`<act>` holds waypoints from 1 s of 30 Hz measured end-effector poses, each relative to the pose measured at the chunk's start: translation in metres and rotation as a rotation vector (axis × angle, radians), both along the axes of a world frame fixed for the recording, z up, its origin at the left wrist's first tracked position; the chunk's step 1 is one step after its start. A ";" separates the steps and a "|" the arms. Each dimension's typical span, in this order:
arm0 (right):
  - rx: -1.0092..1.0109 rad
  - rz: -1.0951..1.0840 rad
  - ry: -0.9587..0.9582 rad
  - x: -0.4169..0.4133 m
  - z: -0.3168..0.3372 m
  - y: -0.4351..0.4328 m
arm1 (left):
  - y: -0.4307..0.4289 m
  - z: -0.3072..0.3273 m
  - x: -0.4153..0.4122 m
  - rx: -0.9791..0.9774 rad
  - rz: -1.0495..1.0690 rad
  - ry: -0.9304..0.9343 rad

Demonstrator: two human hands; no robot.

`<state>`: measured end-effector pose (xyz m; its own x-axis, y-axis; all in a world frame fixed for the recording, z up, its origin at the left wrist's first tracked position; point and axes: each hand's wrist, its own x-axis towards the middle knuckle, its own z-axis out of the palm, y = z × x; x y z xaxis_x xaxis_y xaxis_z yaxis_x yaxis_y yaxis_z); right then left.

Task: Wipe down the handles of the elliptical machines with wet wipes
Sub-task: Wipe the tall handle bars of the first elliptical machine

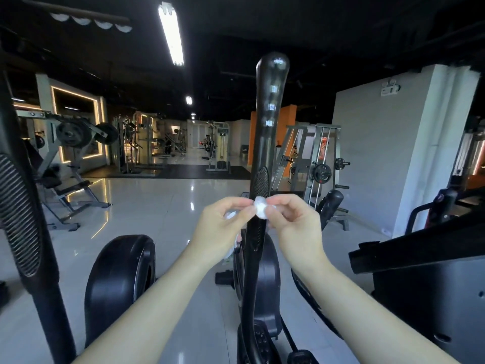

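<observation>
weight bench [65, 185] left | plate rack [322, 169] right | ceiling tube light [171, 32] | glossy tiled floor [162, 206]

I stand in a dim gym with a black ceiling [315, 27]. One long fluorescent tube light [171, 34] glows overhead. The glossy pale tile floor [157, 206] mirrors it. Weight machines [76, 143] line the far left, a white wall [380, 153] rises on my right, an orange pillar [287, 122] beyond.
</observation>
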<state>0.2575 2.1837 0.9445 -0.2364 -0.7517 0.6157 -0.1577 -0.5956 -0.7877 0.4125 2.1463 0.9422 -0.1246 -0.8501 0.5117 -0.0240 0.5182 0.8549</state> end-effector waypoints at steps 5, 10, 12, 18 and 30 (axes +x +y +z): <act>-0.105 0.056 0.088 0.001 0.051 -0.001 | 0.008 0.050 -0.002 -0.189 0.005 -0.033; -0.177 -0.086 0.118 -0.010 0.105 -0.002 | 0.006 0.111 0.000 -0.297 0.116 -0.012; -0.194 -0.176 0.069 -0.013 0.128 -0.006 | 0.000 0.139 -0.001 -0.329 0.151 0.022; -0.263 -0.292 0.103 -0.010 0.183 -0.012 | -0.015 0.214 -0.010 -0.468 0.202 0.078; -0.330 -0.299 0.154 -0.003 0.194 -0.021 | -0.022 0.245 -0.014 -0.819 0.106 -0.200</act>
<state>0.2550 2.1629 1.1386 -0.2997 -0.4229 0.8552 -0.4609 -0.7207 -0.5179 0.3986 2.1242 1.1876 -0.2192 -0.2331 0.9474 -0.2181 0.9582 0.1853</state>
